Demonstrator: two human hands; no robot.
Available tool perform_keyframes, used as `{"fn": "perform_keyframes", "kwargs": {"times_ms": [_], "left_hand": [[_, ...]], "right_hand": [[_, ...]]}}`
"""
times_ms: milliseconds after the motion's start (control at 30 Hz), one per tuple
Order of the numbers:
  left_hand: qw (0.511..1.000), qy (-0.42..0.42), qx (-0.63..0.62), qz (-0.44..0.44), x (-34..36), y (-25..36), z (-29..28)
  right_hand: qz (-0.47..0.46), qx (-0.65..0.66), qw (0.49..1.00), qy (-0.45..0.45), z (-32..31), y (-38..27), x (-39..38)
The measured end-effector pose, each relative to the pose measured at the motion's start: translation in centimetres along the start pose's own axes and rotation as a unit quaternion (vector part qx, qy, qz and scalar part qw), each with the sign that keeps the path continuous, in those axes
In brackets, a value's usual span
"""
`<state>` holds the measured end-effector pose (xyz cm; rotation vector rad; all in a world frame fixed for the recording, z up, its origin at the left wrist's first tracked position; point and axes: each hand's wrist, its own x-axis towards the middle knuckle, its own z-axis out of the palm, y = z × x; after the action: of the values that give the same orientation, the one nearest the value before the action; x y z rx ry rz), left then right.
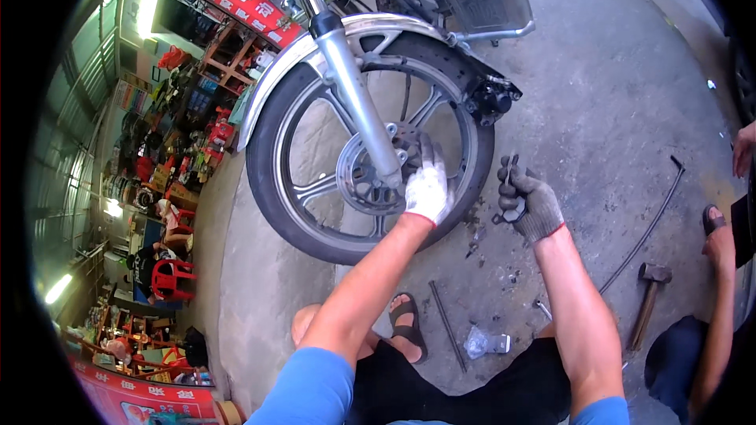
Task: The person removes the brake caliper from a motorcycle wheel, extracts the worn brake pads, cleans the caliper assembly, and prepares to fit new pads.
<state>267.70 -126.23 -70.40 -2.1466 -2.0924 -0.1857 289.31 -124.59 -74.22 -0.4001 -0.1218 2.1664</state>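
A motorcycle's front wheel (276, 228) stands before me, with a silver fork leg (350, 86) running down to its hub. My left hand (428, 187), in a white and grey glove, reaches in beside the fork's lower end. Its fingers stretch flat against the hub by the brake disc (354, 181); the fingertips are partly dark and hard to see. Just right of the tyre, in the air, my right hand (534, 203) wears a grey glove with its fingers curled in. A small metal piece (513, 164) pokes out above those fingers; its full shape is hidden.
A brake caliper (494, 100) hangs behind the wheel. On the concrete lie a hammer (650, 299), a black cable (650, 224), a dark rod (447, 323) and a small box in clear plastic (487, 341). Another person's arm (715, 323) shows at the right edge. Cluttered shelves (209, 86) stand left.
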Motion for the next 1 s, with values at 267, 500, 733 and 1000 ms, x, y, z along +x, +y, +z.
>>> {"fn": "perform_keyframes", "kwargs": {"times_ms": [267,500,733,1000], "left_hand": [[0.998,-0.054,-0.022,-0.001,-1.5,-1.0,0.5],[0.965,-0.059,-0.242,-0.075,-0.8,-0.3,5.4],[0.757,0.023,-0.611,-0.230,8.0,2.6,6.2],[0.687,0.061,-0.692,-0.214,12.6,4.1,7.1]], "right_hand": [[-0.024,-0.080,0.996,0.037,-0.3,-0.9,-0.6],[-0.079,-0.196,0.974,0.081,-0.3,-1.2,-2.0],[-0.072,-0.227,0.967,0.095,-1.0,-1.7,-4.7],[-0.094,-0.281,0.946,0.131,-0.6,-3.1,-7.4]]}}
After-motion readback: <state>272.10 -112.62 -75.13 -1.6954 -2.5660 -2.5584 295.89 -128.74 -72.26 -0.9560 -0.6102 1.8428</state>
